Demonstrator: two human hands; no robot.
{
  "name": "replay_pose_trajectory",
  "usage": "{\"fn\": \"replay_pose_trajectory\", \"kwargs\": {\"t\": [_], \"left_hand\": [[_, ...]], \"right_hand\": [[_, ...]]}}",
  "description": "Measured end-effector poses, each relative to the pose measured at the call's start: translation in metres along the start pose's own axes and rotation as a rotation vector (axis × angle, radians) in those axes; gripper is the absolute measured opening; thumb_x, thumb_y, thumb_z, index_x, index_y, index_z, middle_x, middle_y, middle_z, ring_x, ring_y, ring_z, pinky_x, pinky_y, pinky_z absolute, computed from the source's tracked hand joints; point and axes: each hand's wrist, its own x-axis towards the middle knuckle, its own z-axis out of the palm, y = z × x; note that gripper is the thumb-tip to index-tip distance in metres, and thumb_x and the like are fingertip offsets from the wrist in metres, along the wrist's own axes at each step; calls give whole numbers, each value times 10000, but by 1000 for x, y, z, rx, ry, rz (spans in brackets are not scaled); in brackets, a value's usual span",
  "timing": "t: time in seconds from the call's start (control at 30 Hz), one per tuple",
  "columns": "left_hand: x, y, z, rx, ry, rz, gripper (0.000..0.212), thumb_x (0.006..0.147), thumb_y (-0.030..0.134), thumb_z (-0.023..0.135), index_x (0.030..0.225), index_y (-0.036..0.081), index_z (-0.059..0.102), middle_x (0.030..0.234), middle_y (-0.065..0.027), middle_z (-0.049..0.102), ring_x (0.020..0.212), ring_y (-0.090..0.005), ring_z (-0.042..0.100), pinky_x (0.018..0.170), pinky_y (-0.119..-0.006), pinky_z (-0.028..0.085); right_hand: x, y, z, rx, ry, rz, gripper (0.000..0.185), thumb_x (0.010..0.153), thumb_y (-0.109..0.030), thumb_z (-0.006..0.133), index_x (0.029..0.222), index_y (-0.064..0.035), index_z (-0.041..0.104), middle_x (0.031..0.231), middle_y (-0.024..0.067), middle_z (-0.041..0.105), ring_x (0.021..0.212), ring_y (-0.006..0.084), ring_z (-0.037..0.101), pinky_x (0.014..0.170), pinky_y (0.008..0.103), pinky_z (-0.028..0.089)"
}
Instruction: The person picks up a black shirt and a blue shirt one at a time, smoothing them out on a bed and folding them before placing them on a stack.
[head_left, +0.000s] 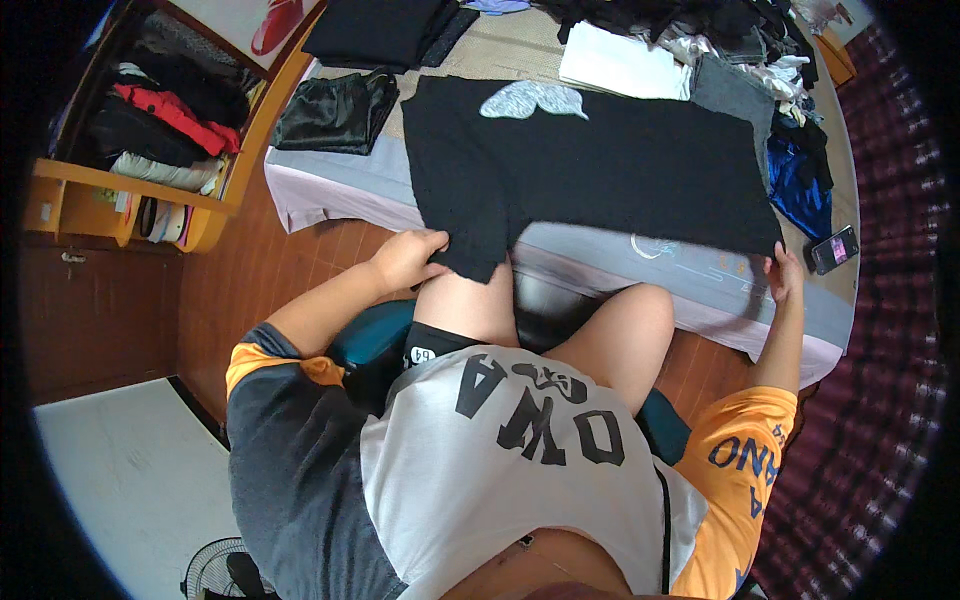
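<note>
A black T-shirt (615, 165) with a pale butterfly-shaped print (534, 100) lies spread sideways across the bed edge. Its near left part hangs over the edge by my thigh. My left hand (411, 261) pinches the shirt's edge at that hanging part. At the far right, my right hand (783, 273) holds the shirt's near right corner between thumb and fingers. The cloth between both hands looks mostly flat, with soft folds at the left.
Folded dark shorts (334, 112), a black folded stack (375, 30) and folded white cloth (619, 61) lie on the bed (337, 176). Loose clothes (799, 176) and a phone (835, 250) are at the right. An open wooden cabinet (135, 184) holds clothes at the left.
</note>
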Motion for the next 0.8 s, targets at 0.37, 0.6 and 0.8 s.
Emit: {"fn": "replay_pose_trajectory", "kwargs": {"t": [0.37, 0.6, 0.8], "left_hand": [[-15, 11, -8, -450, -221, -135, 363, 752, 152, 797, 1033, 50, 592, 910, -80, 609, 804, -219, 597, 735, -358, 483], [2, 3, 16, -193, -123, 141, 263, 731, 191, 780, 896, 114, 590, 930, -107, 538, 925, -323, 578, 768, -410, 464], [-11, 3, -26, -302, -2, -22, 206, 729, 124, 796, 750, 44, 608, 759, -66, 625, 720, -210, 599, 653, -345, 459]], "right_hand": [[-74, 62, 100, -1041, 364, -856, 378, 748, -113, 718, 1086, 3, 595, 1079, 185, 579, 1036, 349, 531, 924, 409, 426], [-237, 149, 288, -738, -629, -570, 470, 748, -122, 775, 1076, -73, 442, 920, 96, 540, 843, 233, 563, 749, 362, 491], [-269, 139, 332, -598, -641, -467, 331, 801, -83, 727, 1040, -74, 498, 812, 62, 570, 748, 181, 569, 675, 303, 462]]}}
